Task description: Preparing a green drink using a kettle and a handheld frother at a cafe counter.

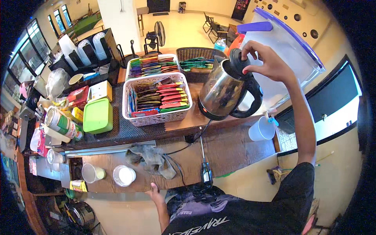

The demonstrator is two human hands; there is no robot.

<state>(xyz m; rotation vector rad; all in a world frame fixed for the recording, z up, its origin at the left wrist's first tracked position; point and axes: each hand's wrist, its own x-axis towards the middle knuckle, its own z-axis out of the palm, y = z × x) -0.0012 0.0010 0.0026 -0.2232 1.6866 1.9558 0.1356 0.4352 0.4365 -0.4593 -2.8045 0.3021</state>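
One head view, looking down over a crowded wooden bench (pixel 235 149) in a drinks stall. The right hand (pixel 266 62) reaches up and forward, its fingertips pinched closed around the black lid (pixel 237 62) of a stainless-steel electric kettle (pixel 223 92); the lid looks tilted partly up, though whether it is hinged or loose cannot be told. The kettle stands on the raised back part of the bench, just in front of a large clear water tank with a purple lid (pixel 288 47), its black handle facing the person and its power cord (pixel 184 147) trailing down toward the front edge. The left hand (pixel 154 192) rests low on the front edge of the bench, fingers curled loosely over it, holding nothing. Just left of the kettle sits a white basket of coloured sachets (pixel 156 98), with a second basket of sachets (pixel 150 64) behind it. A grey rag (pixel 152 158) lies crumpled on the lower bench, beside two plastic cups (pixel 109 174); a white cup (pixel 261 129) hangs near the tank's tap. A judgement on handling the lid well: keep the pinch on the lid's rim, lift it smoothly upward and away from the spout, keep the wrist clear of any steam, and avoid nudging the kettle off its base or tugging the cord.
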